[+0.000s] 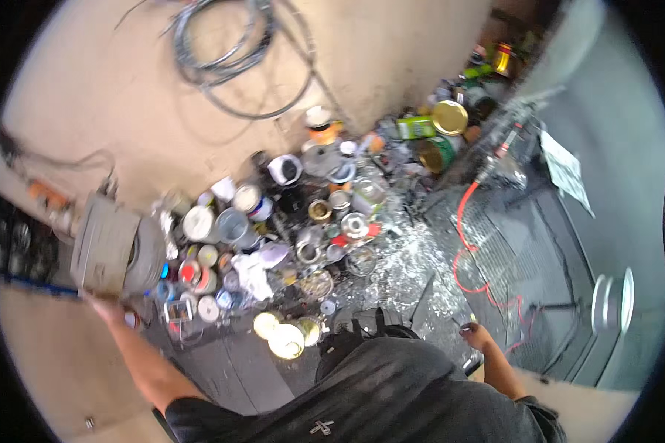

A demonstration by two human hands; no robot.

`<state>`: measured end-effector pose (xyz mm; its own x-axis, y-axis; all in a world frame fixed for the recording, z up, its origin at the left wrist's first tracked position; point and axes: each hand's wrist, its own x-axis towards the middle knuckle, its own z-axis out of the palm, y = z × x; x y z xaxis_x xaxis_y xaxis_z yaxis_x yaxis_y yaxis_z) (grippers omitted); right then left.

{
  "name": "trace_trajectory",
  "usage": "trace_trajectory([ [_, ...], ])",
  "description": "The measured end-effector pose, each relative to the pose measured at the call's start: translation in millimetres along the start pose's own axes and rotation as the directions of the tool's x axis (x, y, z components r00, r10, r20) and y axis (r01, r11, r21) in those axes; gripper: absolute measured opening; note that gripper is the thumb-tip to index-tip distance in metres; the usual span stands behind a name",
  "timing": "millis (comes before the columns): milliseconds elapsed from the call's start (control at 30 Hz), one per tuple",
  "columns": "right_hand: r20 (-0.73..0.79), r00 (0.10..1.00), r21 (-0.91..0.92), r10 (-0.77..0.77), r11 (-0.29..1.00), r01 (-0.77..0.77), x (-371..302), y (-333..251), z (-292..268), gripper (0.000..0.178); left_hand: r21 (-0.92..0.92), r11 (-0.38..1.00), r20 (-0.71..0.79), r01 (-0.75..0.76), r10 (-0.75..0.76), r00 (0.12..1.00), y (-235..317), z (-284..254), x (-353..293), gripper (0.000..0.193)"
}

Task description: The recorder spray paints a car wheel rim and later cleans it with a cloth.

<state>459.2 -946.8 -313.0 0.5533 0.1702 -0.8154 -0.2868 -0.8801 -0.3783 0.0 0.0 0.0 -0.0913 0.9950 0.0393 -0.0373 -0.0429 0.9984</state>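
At the far left, my left hand (105, 306) reaches up to the lower edge of a grey box-shaped machine (105, 244) with a rounded drum-like side. Its fingers are blurred and partly hidden by that edge, so I cannot see how they are placed. Low on the right, my right hand (477, 337) is closed with curled fingers. A small pale bit shows at its fingertips, too small to name. Beyond it, a red coiled hose (462, 214) runs up to a spray gun (504, 164) that hangs on the right.
Cans, cups and jars crowd the paint-splattered bench (414, 266), among them a grey cup (236, 227) and a crumpled white cloth (253, 275). Shiny tin lids (287, 340) lie near me. Coiled cable (222, 63) hangs on the wall. A silver wheel rim (613, 301) is at right.
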Motion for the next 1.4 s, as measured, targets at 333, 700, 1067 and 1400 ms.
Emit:
trace_trajectory([
  [333, -0.398, 0.903, -0.159, -0.162, 0.982, 0.106, 66.0, -46.6, -112.9, 0.053, -0.218, 0.967, -0.163, -0.128, 0.093, 0.982, -103.5, 49.6, 8.6, 0.092],
  [700, -0.817, 0.394, 0.059, -0.422, 0.618, 0.784, 153.8, -369.6, -352.0, 0.06, 0.08, 0.615, 0.867, -0.785, 0.346, 0.359, -362.5, 124.6, -360.9, 0.036],
  [1067, -0.92, 0.393, 0.268, 0.0, 0.731, 0.627, 322.8, -435.3, -520.4, 0.053, 0.142, 0.495, 0.986, -0.857, 0.005, 0.166, -303.9, 326.9, -470.9, 0.026],
  [1400, -0.848, 0.525, 0.2, -0.071, 0.874, 0.442, 310.8, -435.6, -544.0, 0.06, 0.2, 0.578, 0.979, -0.791, -0.151, 0.137, -292.5, 424.2, -496.5, 0.025],
])
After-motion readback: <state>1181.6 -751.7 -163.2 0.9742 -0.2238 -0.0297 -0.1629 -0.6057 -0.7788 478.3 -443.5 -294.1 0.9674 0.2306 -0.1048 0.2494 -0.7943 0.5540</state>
